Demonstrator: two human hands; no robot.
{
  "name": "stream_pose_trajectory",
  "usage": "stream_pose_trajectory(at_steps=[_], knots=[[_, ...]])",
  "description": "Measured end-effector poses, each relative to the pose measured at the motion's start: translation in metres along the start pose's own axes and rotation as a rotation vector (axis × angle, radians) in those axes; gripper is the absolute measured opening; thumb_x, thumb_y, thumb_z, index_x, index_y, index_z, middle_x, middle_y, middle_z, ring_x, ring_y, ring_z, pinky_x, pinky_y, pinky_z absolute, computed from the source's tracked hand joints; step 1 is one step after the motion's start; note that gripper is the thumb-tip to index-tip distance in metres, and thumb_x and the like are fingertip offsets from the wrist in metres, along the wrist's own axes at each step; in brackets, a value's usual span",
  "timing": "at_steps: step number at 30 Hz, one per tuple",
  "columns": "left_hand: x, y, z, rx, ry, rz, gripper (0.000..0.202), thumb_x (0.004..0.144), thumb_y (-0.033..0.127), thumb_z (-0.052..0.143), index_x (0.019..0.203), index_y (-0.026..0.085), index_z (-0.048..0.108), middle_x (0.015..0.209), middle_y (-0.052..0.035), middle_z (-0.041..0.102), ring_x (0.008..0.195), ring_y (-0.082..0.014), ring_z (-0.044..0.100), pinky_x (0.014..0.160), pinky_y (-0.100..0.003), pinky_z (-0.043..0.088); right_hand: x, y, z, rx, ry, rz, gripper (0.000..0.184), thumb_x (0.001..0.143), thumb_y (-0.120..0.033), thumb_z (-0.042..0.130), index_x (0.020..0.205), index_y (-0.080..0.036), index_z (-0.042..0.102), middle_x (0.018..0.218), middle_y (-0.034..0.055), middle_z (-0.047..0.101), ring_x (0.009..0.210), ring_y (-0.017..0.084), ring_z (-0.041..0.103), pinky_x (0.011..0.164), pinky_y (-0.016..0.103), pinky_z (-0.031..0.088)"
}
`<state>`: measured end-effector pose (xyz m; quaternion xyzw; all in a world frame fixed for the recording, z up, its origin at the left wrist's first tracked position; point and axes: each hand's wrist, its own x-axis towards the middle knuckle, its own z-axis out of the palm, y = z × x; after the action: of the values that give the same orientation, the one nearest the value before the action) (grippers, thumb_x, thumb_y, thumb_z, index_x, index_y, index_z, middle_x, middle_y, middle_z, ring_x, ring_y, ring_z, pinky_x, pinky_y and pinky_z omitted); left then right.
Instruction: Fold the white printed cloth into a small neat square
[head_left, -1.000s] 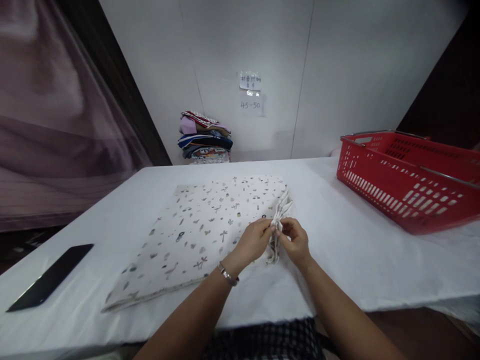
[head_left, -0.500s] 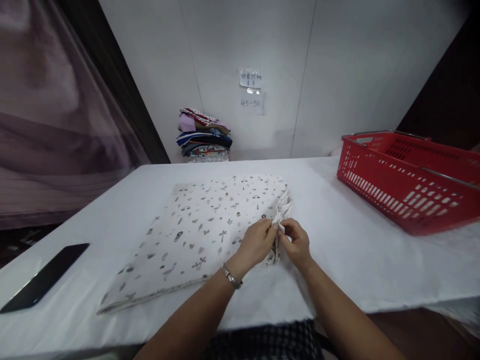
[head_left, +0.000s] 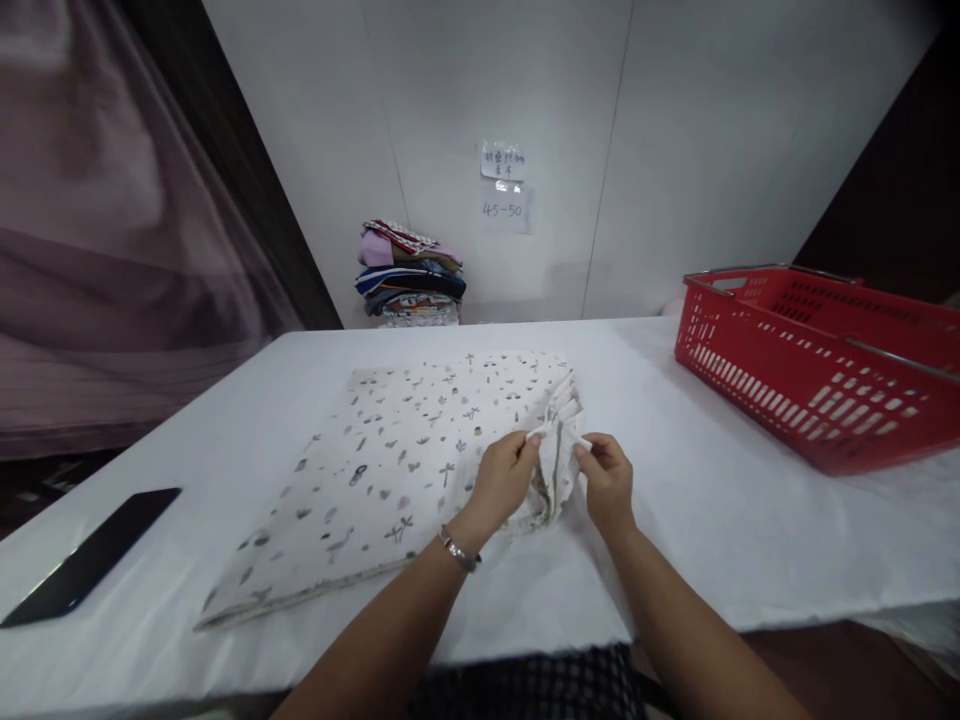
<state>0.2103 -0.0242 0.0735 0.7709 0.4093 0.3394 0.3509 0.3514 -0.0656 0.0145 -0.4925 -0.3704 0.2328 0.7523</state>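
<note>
The person's left hand (head_left: 504, 480) and right hand (head_left: 609, 482) met at the gathered right edge of a printed cloth (head_left: 405, 450). The cloth lay spread flat on the white tabletop (head_left: 712, 520) and stretched away to the left of the fingers (head_left: 529, 445). Each hand had its thumb and fingertips closed narrowly on a thin strip of that edge, the two pinches just apart with a bunch of pleats standing between them. So fine a grip probably served to separate or line up single layers, which a whole-hand hold could not do. The rest of the cloth rested on its own weight, so only the edge at the fingers was lifted clear. A bracelet (head_left: 457, 550) sat on the left wrist, just behind the pinch. Well to the right of the fingers stood a red basket (head_left: 810, 380), open side up and within an arm's sweep. Far beyond the fingers, against the wall, a stack of folded fabrics (head_left: 411, 275) sat under a paper note (head_left: 501, 162). A black phone (head_left: 90, 555) lay far to the left of the fingers, near the front edge and well apart from the cloth.
</note>
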Motion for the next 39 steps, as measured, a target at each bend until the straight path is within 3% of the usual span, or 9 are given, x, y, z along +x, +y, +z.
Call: stream_pose_trajectory(at_steps=[4,8,15,22,28,39], knots=[[-0.007,0.012,0.004,0.186,-0.052,0.150,0.033,0.090,0.035,0.036,0.065,0.018,0.049,0.061,0.0026,0.047,0.058,-0.0107,0.043,0.055,-0.024,0.028,-0.005,-0.002,0.005,-0.075,-0.095,-0.090,0.013,0.075,-0.028,0.065,0.081,-0.019,0.059,0.070,-0.0011,0.057,0.063,0.012,0.051,0.057,0.023,0.043],[-0.010,0.014,0.009,0.284,-0.051,0.166,0.029,0.091,0.032,0.036,0.071,0.018,0.054,0.065,0.0009,0.051,0.061,-0.0120,0.046,0.057,-0.025,0.030,-0.007,-0.003,0.005,-0.104,-0.160,-0.091,0.013,0.077,-0.030,0.063,0.085,-0.019,0.061,0.073,0.0000,0.059,0.066,0.013,0.054,0.059,0.024,0.045],[-0.007,0.012,0.003,0.150,-0.076,0.141,0.032,0.092,0.032,0.033,0.072,0.018,0.053,0.072,0.0002,0.054,0.067,-0.0120,0.048,0.061,-0.024,0.035,-0.008,-0.012,0.003,-0.128,-0.343,-0.189,0.030,0.079,-0.027,0.060,0.109,-0.022,0.059,0.100,0.0059,0.058,0.086,0.017,0.057,0.066,0.028,0.050],[-0.005,0.011,0.003,0.141,-0.101,0.121,0.032,0.089,0.029,0.037,0.064,0.018,0.051,0.065,0.0015,0.051,0.062,-0.0115,0.046,0.058,-0.025,0.033,-0.008,-0.014,0.006,-0.227,-0.281,-0.245,0.025,0.078,-0.026,0.059,0.103,-0.022,0.061,0.094,0.0049,0.057,0.080,0.016,0.056,0.062,0.027,0.049],[-0.004,0.009,0.004,0.106,-0.120,0.157,0.033,0.091,0.031,0.034,0.065,0.018,0.049,0.066,0.0012,0.051,0.063,-0.0115,0.046,0.059,-0.024,0.034,-0.007,-0.011,0.003,-0.161,-0.254,-0.241,0.022,0.081,-0.027,0.057,0.102,-0.022,0.062,0.093,0.0048,0.059,0.081,0.016,0.056,0.066,0.028,0.048],[-0.005,0.014,0.005,0.242,-0.022,0.113,0.032,0.088,0.032,0.038,0.064,0.018,0.053,0.059,0.0015,0.049,0.057,-0.0110,0.044,0.054,-0.024,0.029,-0.005,-0.013,0.004,-0.130,-0.212,-0.128,0.018,0.084,-0.032,0.054,0.092,-0.020,0.065,0.085,0.0032,0.061,0.070,0.015,0.055,0.058,0.026,0.047]])
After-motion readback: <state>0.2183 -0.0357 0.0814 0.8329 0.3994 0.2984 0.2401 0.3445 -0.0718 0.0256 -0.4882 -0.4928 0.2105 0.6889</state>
